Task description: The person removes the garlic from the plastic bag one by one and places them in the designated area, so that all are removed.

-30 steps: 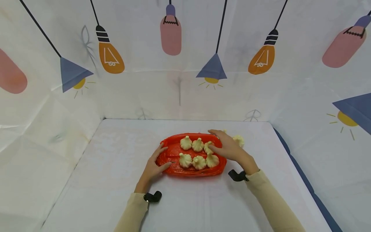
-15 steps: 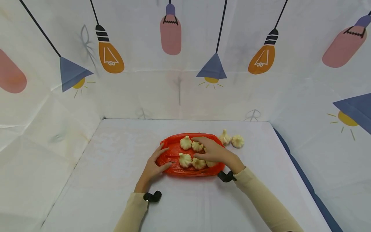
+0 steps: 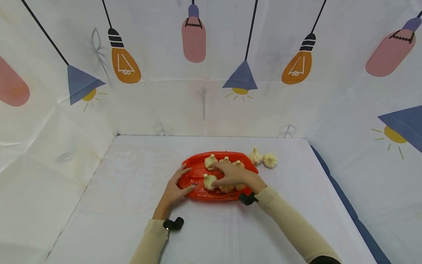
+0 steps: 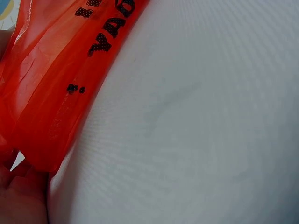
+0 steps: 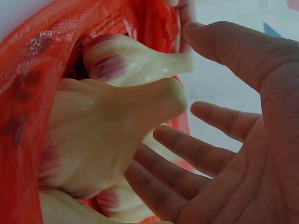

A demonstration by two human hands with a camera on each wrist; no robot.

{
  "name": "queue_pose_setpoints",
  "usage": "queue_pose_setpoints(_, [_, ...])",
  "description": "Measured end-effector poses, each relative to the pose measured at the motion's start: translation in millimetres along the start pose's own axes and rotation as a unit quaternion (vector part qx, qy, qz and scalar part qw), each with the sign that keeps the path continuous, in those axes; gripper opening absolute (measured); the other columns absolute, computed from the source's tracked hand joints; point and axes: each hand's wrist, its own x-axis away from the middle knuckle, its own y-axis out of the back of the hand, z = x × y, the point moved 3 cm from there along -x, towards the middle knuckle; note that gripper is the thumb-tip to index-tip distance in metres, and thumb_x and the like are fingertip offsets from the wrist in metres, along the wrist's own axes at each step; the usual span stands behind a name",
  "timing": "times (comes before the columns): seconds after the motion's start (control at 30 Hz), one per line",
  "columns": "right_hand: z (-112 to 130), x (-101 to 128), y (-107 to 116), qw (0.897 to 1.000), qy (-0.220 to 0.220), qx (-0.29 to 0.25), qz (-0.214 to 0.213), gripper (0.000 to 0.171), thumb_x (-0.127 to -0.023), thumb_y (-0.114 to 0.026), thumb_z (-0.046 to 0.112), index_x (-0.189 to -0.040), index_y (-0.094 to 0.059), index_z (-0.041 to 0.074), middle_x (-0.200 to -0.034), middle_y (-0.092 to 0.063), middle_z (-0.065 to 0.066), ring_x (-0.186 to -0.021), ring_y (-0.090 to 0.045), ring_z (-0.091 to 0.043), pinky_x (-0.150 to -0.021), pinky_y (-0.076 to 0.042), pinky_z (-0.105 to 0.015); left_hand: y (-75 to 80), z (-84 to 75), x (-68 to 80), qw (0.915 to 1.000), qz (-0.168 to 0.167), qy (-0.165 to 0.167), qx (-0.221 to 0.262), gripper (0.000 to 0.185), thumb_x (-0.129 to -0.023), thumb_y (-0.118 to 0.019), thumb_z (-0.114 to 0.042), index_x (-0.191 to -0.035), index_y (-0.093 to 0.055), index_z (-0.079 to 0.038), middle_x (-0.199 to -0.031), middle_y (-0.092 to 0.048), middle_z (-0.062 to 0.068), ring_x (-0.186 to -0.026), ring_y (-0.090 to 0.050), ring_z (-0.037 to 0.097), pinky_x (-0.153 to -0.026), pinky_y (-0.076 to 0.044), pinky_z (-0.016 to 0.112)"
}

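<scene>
**Mia:** What is the right hand doing?

**Ben:** It reaches over the garlic bulbs in the red plastic bag. The fingers are spread out and only a little bent. The wrist view shows the open palm just beside a bulb, with the fingertips close to it. It is not holding any bulb.

**Mia:** And the left hand?

**Ben:** It lies at the left end of the bag. The thumb and fingers are stretched out and touch the bag's edge. Nothing is squeezed in it, as far as I can see.

**Mia:** What does the bag look like?

**Ben:** It is thin, shiny and wrinkly, with black letters on it. It lies flat in the middle of the white table.

**Mia:** What is in it?

**Ben:** Bumpy, pale garlic bulbs with little pointy tops, in two rows. Some have purple streaks.

**Mia:** Is any garlic outside?

**Ben:** Yes, two loose bulbs sit on the table, just past the bag's right end.
</scene>
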Motion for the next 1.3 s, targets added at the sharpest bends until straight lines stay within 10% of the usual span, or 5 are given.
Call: queue_pose_setpoints(1.3, [-8.3, -18.0, -18.2, 0.999, -0.024, 0.037, 0.013, 0.047, -0.092, -0.079, 0.025, -0.135, -0.063, 0.016, -0.116, -0.065, 0.005, -0.102, -0.057, -0.013, -0.092, -0.053, -0.031, -0.8, -1.9, 0.4, 0.9994, -0.006, -0.033, 0.009, 0.073, -0.085, -0.084, -0.028, -0.149, -0.054, -0.012, -0.168, -0.033, 0.006, -0.157, -0.024, 0.036, -0.124, -0.02, 0.064])
